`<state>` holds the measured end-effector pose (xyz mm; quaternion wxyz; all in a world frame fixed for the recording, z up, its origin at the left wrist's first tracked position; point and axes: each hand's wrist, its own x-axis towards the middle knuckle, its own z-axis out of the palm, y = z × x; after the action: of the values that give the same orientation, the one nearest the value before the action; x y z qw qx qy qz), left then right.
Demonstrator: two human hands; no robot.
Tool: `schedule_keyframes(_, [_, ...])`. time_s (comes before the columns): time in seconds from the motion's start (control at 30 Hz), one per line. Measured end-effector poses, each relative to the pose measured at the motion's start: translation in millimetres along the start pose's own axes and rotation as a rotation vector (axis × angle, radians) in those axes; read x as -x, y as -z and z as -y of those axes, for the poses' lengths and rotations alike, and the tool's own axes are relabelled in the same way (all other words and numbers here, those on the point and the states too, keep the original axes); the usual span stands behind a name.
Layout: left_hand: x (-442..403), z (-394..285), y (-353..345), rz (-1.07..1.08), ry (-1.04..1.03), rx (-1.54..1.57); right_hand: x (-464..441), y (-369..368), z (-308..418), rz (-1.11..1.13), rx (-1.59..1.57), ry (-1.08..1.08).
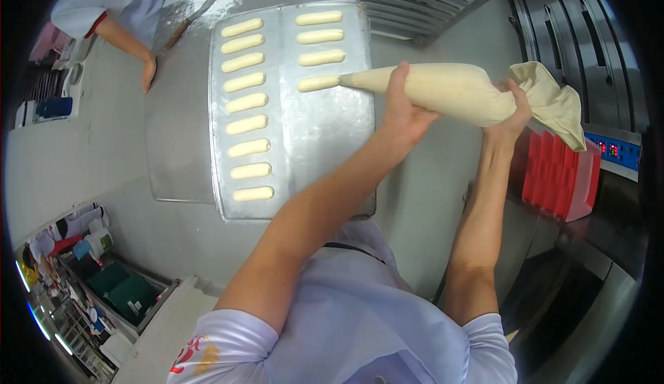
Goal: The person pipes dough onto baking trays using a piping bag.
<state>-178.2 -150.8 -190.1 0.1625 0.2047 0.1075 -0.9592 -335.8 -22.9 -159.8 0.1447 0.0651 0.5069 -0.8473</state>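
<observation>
From where I stand, I can see a big, fat piping bag (449, 92) held nearly on its side, out past the right edge of a shiny metal tray (328, 156). Two hands share it. The left hand (408, 115) is wrapped around the front part, with its thumb up over the top, and I think that is for holding the bag up and aiming it. The right hand (512, 111) is closed tight around the back end, where the cloth bunches up. That grip probably stops the soft stuff from coming out the wrong way. The loose cloth end (550, 104) flops out behind it, so it looks out of the way.

The little tip (344, 81) of the bag points left and touches the end of a pale soft stick (318, 84). Three more sticks lie above that one on the same half of the tray. The other half has nine in one long row. They lie side by side with gaps, maybe so they don't stick together. A line down the middle of the tray seems to help keep the two rows apart.

The tray sits flat on the metal surface (176, 166). Over on the far left, another person's hand (149, 72) rests at the edge, well apart from the bag. Near it lies a long tool (200, 12), beside some white powder.
</observation>
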Motion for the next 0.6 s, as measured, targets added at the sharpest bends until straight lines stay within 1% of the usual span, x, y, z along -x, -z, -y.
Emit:
schedule_keyframes(0.07, [-1.3,5.4,-1.2,0.015,0.008,-0.007,2.7,1.9,5.1,-0.031,-0.061,-0.035])
schedule_keyframes(0.13, [-0.3,10.5,-2.3,0.029,0.02,-0.015,-0.9,11.9,6.9,0.029,-0.069,-0.045])
schedule_keyframes(0.23, [7.4,8.1,-6.6,0.004,-0.008,-0.049,22.2,2.3,12.8,-0.013,-0.096,0.011])
schedule_keyframes(0.27, [18.2,6.9,-11.0,0.048,-0.055,-0.123,32.0,-0.6,14.4,-0.012,-0.095,0.005])
schedule_keyframes(0.3, [28.0,4.8,-13.1,0.092,-0.103,-0.197,41.5,-2.5,15.9,0.055,-0.154,-0.044])
schedule_keyframes(0.33, [32.0,1.9,-3.5,0.09,-0.107,-0.197,46.1,-3.4,16.2,0.121,-0.215,-0.091])
schedule_keyframes(0.37, [34.3,-1.4,11.7,0.189,-0.182,-0.329,40.1,6.6,9.6,0.122,-0.215,-0.092])
schedule_keyframes(0.43, [35.5,-7.5,36.9,0.289,-0.26,-0.463,19.6,36.2,-16.1,0.059,0.001,0.018])
schedule_keyframes(0.53, [42.2,-16.6,46.7,0.243,-0.235,-0.371,16.9,31.9,-33.6,0.065,0.039,0.013])
schedule_keyframes(0.6, [43.4,-20.1,47.6,0.195,-0.197,-0.397,22.0,21.2,-35.6,0.051,0.028,-0.024])
